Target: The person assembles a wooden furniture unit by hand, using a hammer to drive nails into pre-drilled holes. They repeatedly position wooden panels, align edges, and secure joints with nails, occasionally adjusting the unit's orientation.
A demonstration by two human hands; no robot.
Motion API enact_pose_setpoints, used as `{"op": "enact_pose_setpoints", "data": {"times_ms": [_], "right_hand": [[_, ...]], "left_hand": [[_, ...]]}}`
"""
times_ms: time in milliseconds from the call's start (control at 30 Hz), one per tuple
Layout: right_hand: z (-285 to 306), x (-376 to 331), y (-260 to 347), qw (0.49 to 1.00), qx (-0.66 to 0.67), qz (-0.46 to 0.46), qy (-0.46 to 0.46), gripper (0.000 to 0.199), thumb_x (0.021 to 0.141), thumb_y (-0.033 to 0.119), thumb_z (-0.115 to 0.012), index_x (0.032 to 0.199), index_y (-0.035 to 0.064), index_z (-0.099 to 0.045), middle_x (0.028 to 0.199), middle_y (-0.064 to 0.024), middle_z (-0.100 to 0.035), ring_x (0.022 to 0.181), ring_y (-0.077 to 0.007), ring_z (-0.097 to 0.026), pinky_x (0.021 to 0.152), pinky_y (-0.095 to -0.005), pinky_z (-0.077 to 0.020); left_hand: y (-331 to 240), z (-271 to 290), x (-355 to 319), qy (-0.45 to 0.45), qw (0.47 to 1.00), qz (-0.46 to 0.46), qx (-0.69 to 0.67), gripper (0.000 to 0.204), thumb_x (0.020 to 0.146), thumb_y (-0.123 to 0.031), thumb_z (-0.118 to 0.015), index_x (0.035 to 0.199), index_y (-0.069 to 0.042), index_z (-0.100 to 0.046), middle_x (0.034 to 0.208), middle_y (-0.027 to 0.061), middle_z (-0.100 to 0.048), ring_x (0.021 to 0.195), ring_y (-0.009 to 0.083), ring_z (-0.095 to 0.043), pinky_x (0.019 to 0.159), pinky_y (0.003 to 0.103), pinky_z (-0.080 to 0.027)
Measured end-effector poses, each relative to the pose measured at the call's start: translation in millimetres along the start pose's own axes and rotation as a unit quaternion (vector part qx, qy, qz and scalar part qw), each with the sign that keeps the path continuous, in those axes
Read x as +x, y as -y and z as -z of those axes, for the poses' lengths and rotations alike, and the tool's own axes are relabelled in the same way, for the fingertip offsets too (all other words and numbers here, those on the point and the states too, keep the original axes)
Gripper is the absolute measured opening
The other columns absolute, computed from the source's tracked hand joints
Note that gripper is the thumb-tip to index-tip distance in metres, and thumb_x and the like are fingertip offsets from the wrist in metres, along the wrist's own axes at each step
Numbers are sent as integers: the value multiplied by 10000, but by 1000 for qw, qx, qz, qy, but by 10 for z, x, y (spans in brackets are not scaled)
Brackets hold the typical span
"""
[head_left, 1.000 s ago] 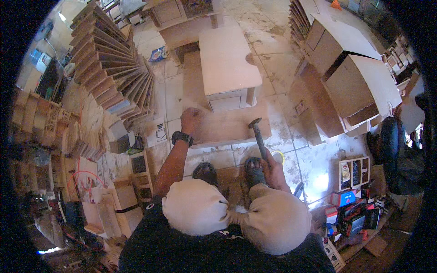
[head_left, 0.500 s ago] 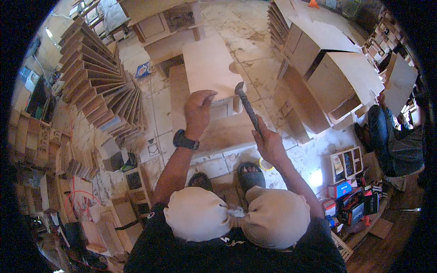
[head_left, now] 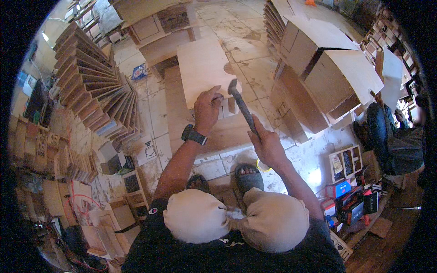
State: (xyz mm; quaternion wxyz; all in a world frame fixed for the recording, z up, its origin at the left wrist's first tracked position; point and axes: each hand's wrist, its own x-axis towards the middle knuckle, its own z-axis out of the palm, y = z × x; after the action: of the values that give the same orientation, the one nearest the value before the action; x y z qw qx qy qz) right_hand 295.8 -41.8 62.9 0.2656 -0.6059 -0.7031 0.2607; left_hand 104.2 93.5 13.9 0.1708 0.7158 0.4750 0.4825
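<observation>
My right hand is closed round the handle of a hammer, whose dark head is over the near right part of a pale wooden panel. That panel forms the top of a small box-like cabinet standing on a larger brown board. At the panel's near edge is my left hand, its fingers drawn together in a pinch. Whatever is between those fingertips is too small to make out. A dark watch sits on my left wrist.
Fanned wooden frames stand to the left. Cabinet boxes are on the right, beside a seated person. A compartment tray and small coloured boxes lie at lower right. Another cabinet stands beyond the panel.
My left hand has shifted right along the panel's near edge, closer to the hammer. The hammer stays in my right hand, with its head slightly left in the picture.
</observation>
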Motion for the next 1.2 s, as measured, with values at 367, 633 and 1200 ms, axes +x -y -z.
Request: {"op": "enact_pose_setpoints", "data": {"times_ms": [367, 633, 1200], "right_hand": [[-43, 43, -41, 1000, 16, -27, -3, 563, 935, 203, -523, 1432, 81, -288, 725, -284, -610, 699, -456, -618, 633, -533, -476], [-71, 26, -174, 1000, -1, -31, -3, 546, 945, 213, -512, 1446, 115, -315, 651, -233, -574, 634, -397, -612, 630, -453, -467], [188, 80, 244, 991, 8, 104, -79, 558, 953, 215, -497, 1447, 68, -281, 769, -274, -618, 695, -431, -622, 647, -494, -495]], "left_hand": [[-32, 48, 0, 18, 1000, 16, -16, 506, 757, -3, -663, 1246, -61, -547, 985, 136, -664, 964, 287, -631, 847, 393, -506], [15, 92, -30, 63, 991, -44, 113, 593, 760, 55, -617, 1325, 9, -441, 1211, 212, -574, 1124, 350, -549, 945, 409, -465], [58, 124, -11, 71, 989, -70, 106, 531, 761, 91, -571, 1279, 28, -474, 1194, 233, -574, 1145, 386, -524, 978, 425, -444]]}}
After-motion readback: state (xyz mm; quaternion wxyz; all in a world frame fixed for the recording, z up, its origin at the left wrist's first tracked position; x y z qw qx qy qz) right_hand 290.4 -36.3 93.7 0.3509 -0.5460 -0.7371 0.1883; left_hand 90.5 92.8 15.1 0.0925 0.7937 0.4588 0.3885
